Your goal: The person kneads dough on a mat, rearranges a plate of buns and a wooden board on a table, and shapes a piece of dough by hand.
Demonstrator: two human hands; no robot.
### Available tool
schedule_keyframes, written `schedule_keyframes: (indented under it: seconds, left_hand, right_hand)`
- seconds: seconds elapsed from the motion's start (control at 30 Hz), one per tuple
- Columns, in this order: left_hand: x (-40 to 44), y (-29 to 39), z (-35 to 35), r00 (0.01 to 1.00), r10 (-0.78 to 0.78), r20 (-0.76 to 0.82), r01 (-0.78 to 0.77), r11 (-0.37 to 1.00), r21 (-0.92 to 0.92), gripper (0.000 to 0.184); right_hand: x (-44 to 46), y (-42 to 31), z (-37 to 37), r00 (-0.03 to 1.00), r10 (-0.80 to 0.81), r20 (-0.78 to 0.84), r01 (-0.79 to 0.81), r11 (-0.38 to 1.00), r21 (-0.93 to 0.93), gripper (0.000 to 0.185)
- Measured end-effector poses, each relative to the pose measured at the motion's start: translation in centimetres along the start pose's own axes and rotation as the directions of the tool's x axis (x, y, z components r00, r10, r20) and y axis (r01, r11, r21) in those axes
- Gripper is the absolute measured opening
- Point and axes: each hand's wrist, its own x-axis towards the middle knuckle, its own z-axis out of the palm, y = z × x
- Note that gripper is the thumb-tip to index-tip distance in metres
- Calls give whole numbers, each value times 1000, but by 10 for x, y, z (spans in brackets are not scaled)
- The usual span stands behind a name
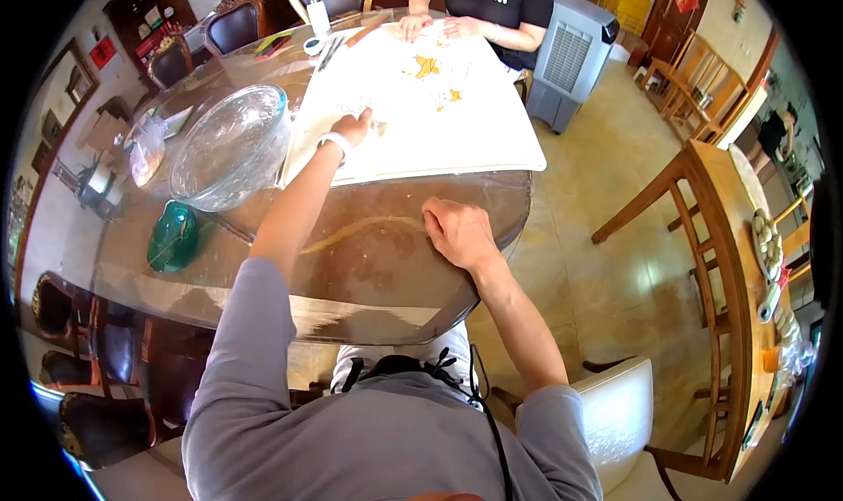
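Brown table (369, 273) under white mat (465, 141)

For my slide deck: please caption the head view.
Left hand over a white rectangular mat with orange prints, right hand curled above the glossy brown table, clear round bowl alongside.

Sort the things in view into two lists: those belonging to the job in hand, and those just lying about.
Probably in the job:
- white mat with cartoon prints, under the left hand
- clear glass bowl beside it, perhaps

Apparently just about:
- green bowl
- air cooler
- wooden bench
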Motion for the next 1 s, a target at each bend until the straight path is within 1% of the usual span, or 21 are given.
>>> schedule_keyframes:
  seconds: [0.03,0.07,0.1,0.13,0.2,0.23,0.27,0.3,0.37,0.4,0.43,0.47,0.57,0.6,0.7,0.73,0.8,0.83,0.87,0.97,1.0]
  left_hand:
    - [-16,4,-10,996,-59,64,66,992,-105,69]
    - [-33,6,-18,999,19,40,-18,1000,-26,68]
    - [-54,6,-23,990,131,-47,-129,991,45,67]
    - [-76,4,-27,962,242,-128,-226,966,124,65]
    - [-130,1,-47,912,362,-192,-352,932,83,58]
    - [-170,-19,-54,856,458,-242,-466,885,25,56]
    - [-189,-28,-60,858,460,-230,-474,881,-7,46]
    - [-201,-40,-58,844,471,-256,-499,865,-54,44]
    - [-223,-51,-62,883,410,-227,-439,893,-97,42]
    - [-227,-58,-60,890,381,-249,-419,900,-120,42]
    - [-227,-63,-56,895,352,-274,-400,905,-144,42]
    - [-226,-68,-54,897,323,-301,-384,907,-171,42]
    - [-216,-80,-54,817,371,-441,-471,871,-139,39]
    - [-211,-85,-53,791,384,-476,-493,861,-125,37]
    - [-207,-94,-49,771,417,-482,-525,844,-109,36]
    - [-209,-95,-48,784,417,-459,-518,848,-115,35]
    - [-207,-97,-41,763,479,-435,-575,809,-118,34]
    - [-208,-97,-36,753,507,-419,-602,789,-125,34]
    - [-210,-95,-33,712,545,-442,-644,758,-103,33]
    - [-216,-88,-28,651,605,-458,-711,697,-90,33]
    - [-215,-89,-25,631,620,-467,-728,682,-77,32]
  right_hand:
    - [0,-1,0,1000,6,5,-6,1000,-5,3]
    - [0,-2,1,1000,10,12,-10,1000,-9,3]
    - [0,-3,1,1000,13,25,-13,1000,-11,4]
    - [0,-4,0,999,36,21,-37,997,61,6]
    - [6,-6,-3,997,78,27,-82,976,201,10]
    - [22,-9,-3,995,82,64,-94,972,216,13]
    - [37,-12,-1,989,116,92,-134,963,232,15]
    - [51,-13,0,980,154,123,-181,951,249,17]
    - [93,3,22,971,177,159,-217,932,291,24]
    - [116,14,35,970,169,172,-207,951,231,26]
    - [137,27,51,981,147,123,-163,977,137,27]
    - [156,33,62,969,197,148,-213,972,100,33]
    - [195,60,103,946,258,198,-246,966,-82,44]
    - [201,57,110,927,299,228,-299,954,-35,53]
    - [219,52,109,812,437,387,-458,888,-40,47]
    - [220,23,96,767,524,369,-548,835,-46,49]
    - [217,9,99,875,387,289,-331,916,-226,49]
    - [211,2,100,913,305,269,-215,924,-317,49]
    - [204,-9,105,967,160,197,-60,898,-436,45]
    - [205,-12,129,978,71,196,66,788,-613,47]
    - [213,-9,133,960,120,252,55,805,-591,49]
